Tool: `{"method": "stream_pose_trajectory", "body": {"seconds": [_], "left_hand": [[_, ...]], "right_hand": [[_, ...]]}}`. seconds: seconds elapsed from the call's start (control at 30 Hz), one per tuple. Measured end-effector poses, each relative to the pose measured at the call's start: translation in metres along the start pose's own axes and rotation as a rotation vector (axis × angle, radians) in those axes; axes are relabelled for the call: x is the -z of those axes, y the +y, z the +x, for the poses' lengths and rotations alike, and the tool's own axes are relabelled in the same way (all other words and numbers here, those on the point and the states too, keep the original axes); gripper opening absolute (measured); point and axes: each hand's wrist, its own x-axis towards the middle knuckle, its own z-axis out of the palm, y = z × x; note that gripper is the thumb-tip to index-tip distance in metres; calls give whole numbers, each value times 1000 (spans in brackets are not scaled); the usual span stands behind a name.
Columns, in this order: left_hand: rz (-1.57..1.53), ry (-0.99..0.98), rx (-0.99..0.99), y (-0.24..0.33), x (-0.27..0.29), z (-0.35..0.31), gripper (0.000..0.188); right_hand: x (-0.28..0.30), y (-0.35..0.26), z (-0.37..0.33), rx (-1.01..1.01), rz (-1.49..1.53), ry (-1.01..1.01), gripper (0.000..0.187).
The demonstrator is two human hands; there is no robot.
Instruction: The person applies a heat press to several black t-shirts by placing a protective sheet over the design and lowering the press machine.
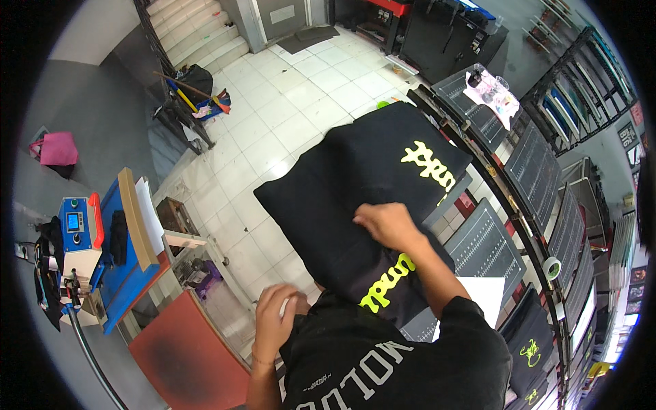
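A black garment (335,164), apparently a T-shirt, spreads over the rack's near boards in front of me, with neon yellow lettering at its upper right. Closer to my body lies more black cloth with a second neon yellow print (388,283). My right hand (388,224) is over the black cloth between the two prints, its fingers bent and drawn together; whatever is pinched in them does not show. My left hand (277,311) is raised at the cloth's lower left, apart from it. Its fingers are curled and smeared by motion.
Dark printing boards (482,249) line a curved metal rail (509,198) on the right, some bearing black printed shirts (529,342). A heat press with a blue control box (76,222) and a reddish pad (191,355) stand left. White floor tiles (273,102) lead to stairs (195,31).
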Motion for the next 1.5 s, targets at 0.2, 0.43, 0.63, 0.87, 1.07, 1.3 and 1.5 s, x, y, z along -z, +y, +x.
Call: {"method": "stream_pose_trajectory", "body": {"seconds": [0.2,0.43,0.63,0.87,1.07,1.3,1.5], "left_hand": [[-428,-209,203,-11,-41,82,28],[-1204,-66,685,-34,-115,87,63],[-1055,165,518,-44,-96,130,47],[-844,210,334,-29,-88,153,23],[-864,55,147,-13,-87,144,22],[-828,181,195,-27,-81,141,18],[-747,313,212,-38,-48,108,20]], "right_hand": [[-3,-37,4,-61,173,-61,18],[-20,-34,-12,-317,553,-130,17],[-11,-28,-24,-203,385,-155,24],[10,-36,-22,-206,358,-85,24],[1,-55,34,-83,594,280,27],[-15,-42,56,-314,883,166,16],[76,133,38,-817,778,285,22]]}}
